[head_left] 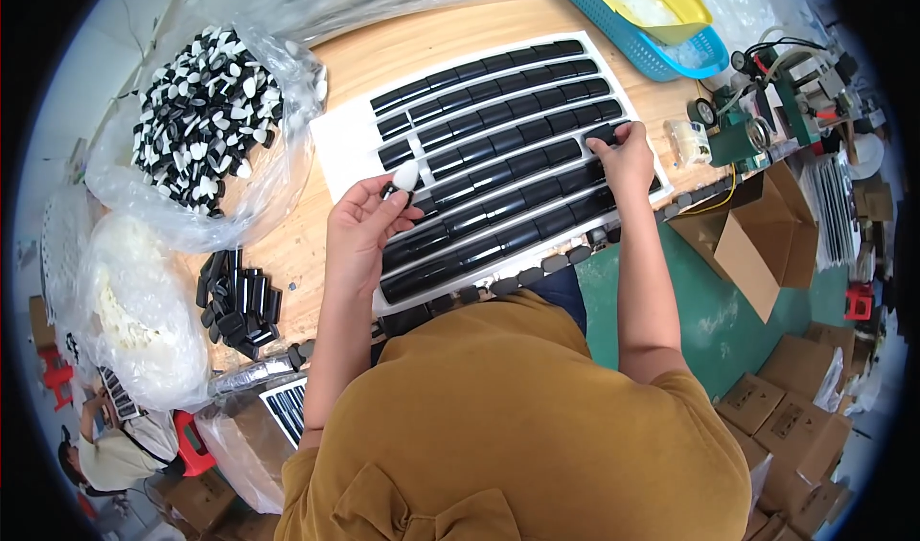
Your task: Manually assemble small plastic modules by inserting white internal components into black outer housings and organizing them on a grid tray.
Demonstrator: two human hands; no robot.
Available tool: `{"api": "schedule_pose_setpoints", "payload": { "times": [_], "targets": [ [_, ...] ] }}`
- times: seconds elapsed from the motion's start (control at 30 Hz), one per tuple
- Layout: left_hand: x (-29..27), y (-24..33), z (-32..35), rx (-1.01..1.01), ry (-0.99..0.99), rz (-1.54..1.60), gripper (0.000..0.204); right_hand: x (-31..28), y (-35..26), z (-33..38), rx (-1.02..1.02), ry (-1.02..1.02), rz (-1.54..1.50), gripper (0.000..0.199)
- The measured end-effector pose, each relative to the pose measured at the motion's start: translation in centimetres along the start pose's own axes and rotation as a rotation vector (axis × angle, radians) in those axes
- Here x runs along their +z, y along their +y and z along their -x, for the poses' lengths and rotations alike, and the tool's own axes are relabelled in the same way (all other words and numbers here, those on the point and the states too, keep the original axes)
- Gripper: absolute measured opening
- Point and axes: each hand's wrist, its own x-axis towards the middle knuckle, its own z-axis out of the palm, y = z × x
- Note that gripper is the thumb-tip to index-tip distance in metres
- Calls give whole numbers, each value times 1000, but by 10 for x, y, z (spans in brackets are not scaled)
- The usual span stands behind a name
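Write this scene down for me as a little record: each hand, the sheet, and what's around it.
Left-hand grip: pinching a white-and-black piece
Right-hand grip: touching a black piece near the sheet's right edge; lifted or resting, I cannot tell
White sheet: lying on a wooden table, bearing rows of black pieces
Left of sheet: a clear plastic bag of black and white pieces; a loose black pile
Far right: a blue basket and a yellow tray

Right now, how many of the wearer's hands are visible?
2: left hand, pinching a black-and-white piece at the left of the white sheet; right hand, on a black piece near its right edge.
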Motion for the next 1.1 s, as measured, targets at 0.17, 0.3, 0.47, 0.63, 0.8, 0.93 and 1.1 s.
{"api": "schedule_pose_setpoints", "payload": {
  "times": [0.17,0.3,0.47,0.63,0.8,0.93,1.1],
  "targets": [
    [14,3,5,-26,-89,47,33,1,-10,16,-113,121,-355,52],
    [27,6,12,-21,-149,48,32,-33,-63,57,-19,-376,-1065,27],
    [33,5,12,15,-118,-7,27,-42,-100,92,-65,-754,-1246,25],
    [34,8,18,15,-155,2,25,-40,-103,99,-108,-852,-1192,24],
    [33,9,19,26,-161,3,25,-43,-108,103,-127,-896,-1172,23],
    [34,19,24,11,-179,-85,23,-46,-107,104,-148,-941,-1155,23],
    [30,23,25,-16,-194,-149,25,-46,-105,109,-237,-917,-1155,24]
  ]
}}
